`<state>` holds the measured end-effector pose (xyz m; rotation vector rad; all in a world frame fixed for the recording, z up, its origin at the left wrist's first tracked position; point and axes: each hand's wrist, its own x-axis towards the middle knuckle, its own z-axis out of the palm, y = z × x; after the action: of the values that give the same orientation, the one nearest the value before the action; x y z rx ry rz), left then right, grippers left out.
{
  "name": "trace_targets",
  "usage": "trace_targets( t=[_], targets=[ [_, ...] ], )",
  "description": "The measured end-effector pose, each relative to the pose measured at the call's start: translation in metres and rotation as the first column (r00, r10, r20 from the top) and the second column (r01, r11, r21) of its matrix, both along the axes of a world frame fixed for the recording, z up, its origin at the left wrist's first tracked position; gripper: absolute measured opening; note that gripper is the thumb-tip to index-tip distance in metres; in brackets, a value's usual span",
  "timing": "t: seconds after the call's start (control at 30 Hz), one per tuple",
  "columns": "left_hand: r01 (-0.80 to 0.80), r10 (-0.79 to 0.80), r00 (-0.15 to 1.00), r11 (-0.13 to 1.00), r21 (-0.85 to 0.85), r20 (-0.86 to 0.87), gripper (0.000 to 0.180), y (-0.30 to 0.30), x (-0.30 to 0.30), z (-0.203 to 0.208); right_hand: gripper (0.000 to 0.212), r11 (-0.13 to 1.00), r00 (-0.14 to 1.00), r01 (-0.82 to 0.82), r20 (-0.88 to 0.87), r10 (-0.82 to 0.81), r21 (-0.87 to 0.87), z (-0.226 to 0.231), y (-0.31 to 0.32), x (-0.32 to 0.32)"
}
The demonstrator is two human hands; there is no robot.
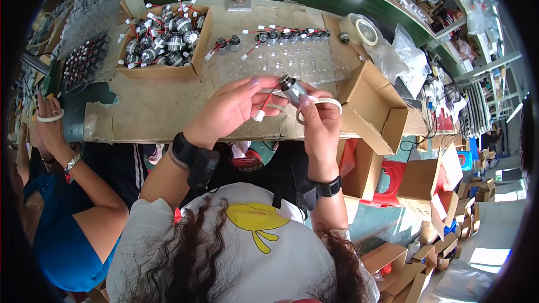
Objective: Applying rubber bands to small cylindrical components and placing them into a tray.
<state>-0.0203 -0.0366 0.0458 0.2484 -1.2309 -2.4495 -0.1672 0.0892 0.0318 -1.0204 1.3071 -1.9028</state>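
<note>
My right hand (321, 129) is closed on a small silver cylindrical motor (293, 91), thumb along its side and black end tilted up to the left. A narrow roll of white tape (334, 101) hangs around the fingers of that hand. Red and dark leads run from the motor down to a white plug (259, 115) beside my left fingers. My left hand (224, 111) is open, its fingers stretched toward the leads; whether a fingertip touches them is hard to tell. Beyond my hands, a clear plastic blister tray (264, 66) holds several wired motors (295, 36) in its far row.
An open cardboard box (199, 59) heaped with motors stands at the far left. To the right are an empty carton (376, 98), tape rolls (366, 32) and a single motor (344, 38). A metal block fixture (239, 1) sits at the back. A co-worker's hand (49, 118) is at left.
</note>
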Motion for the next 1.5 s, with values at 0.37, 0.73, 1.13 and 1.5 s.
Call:
trace_targets(
  t=[0.37,0.73,1.13,1.5],
  targets=[
    [-0.395,0.403,0.911,0.800,-0.451,-0.082,0.036,0.031,-0.011,-0.013,0.011,0.988,0.994,-0.100,0.026,0.103,-0.119,0.002,-0.002,0.018],
    [-0.237,0.272,0.956,0.937,-0.255,0.113,0.037,0.027,-0.001,-0.012,0.015,0.996,0.874,-0.081,-0.479,0.085,0.029,0.007,0.004,-0.008],
    [-0.317,0.497,0.867,0.578,-0.752,0.018,0.039,0.033,-0.003,-0.009,0.014,0.998,0.622,0.060,-0.781,-0.050,-0.016,0.018,0.003,0.000],
    [-0.077,0.093,0.994,0.973,0.217,-0.063,0.045,0.026,-0.004,-0.016,0.012,0.982,0.633,0.186,-0.760,-0.146,-0.034,0.029,0.002,-0.016]
  ],
)
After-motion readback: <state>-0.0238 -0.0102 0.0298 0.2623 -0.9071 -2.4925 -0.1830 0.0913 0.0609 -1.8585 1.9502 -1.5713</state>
